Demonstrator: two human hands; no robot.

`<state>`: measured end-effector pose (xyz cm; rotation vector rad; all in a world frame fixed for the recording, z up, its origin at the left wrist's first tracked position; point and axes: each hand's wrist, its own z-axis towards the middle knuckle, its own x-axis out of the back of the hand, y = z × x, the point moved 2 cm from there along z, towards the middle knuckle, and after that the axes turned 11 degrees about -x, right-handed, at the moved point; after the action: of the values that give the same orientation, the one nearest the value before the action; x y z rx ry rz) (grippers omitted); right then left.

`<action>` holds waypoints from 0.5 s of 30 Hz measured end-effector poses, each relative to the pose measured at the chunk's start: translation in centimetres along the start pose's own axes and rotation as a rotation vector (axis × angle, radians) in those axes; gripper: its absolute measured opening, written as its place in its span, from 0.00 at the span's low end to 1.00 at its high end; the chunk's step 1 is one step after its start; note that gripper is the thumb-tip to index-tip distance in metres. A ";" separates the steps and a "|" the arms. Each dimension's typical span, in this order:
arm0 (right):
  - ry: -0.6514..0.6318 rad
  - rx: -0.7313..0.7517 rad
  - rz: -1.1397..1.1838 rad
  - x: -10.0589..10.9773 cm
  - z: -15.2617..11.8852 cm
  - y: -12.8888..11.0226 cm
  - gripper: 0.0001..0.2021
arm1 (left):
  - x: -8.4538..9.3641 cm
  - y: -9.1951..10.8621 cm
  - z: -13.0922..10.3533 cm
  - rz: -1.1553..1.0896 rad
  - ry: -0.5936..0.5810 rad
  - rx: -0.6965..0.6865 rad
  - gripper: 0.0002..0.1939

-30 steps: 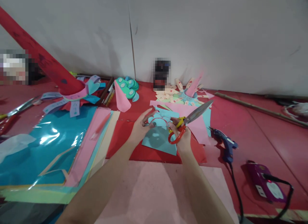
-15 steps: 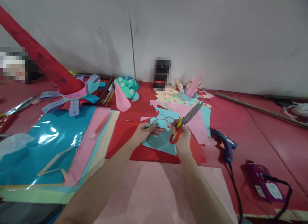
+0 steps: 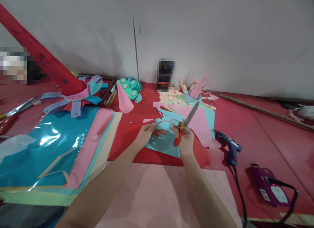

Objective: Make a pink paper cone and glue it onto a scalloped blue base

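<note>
Room to pass lies between glue gun (image 3: 232, 150) and stick (image 3: 245, 104), while scissors (image 3: 191, 116) obstruct ahead of the right hand (image 3: 186, 139).

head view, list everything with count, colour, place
cutout: 1, blue, centre
scissors: 2, red-yellow handles, centre, far left
sheets: many, mixed colours, left, centre
glue gun: 1, blue, right
power box: 1, purple, lower right
cord: 1 or more, black, right
stick: 1, brown, right
bundle: 1, white, far right
cones: 3, red and pink, back
scalloped shapes: several, green, back
pieces: many, cream, back
pens: several, mixed, back
blurred things: 2, mixed, back
table: 1, red, below
wall: 1, grey, back
left hand: 1, bare, holding cutout
right hand: 1, bare, holding scissors
</note>
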<state>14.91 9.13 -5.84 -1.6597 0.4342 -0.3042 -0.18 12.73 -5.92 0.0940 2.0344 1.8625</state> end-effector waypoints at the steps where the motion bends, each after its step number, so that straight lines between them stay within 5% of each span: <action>1: 0.001 0.003 0.005 0.0 0.0 0.0 0.13 | 0.0 0.0 0.0 0.008 -0.015 -0.006 0.34; 15: -0.023 -0.007 0.036 -0.3 -0.3 -0.5 0.12 | 0.1 -0.7 -0.1 0.171 -0.071 -0.096 0.24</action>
<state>14.61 9.03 -5.26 -1.6588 0.4473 -0.2570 -0.17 12.61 -6.59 0.3129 1.9399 2.0252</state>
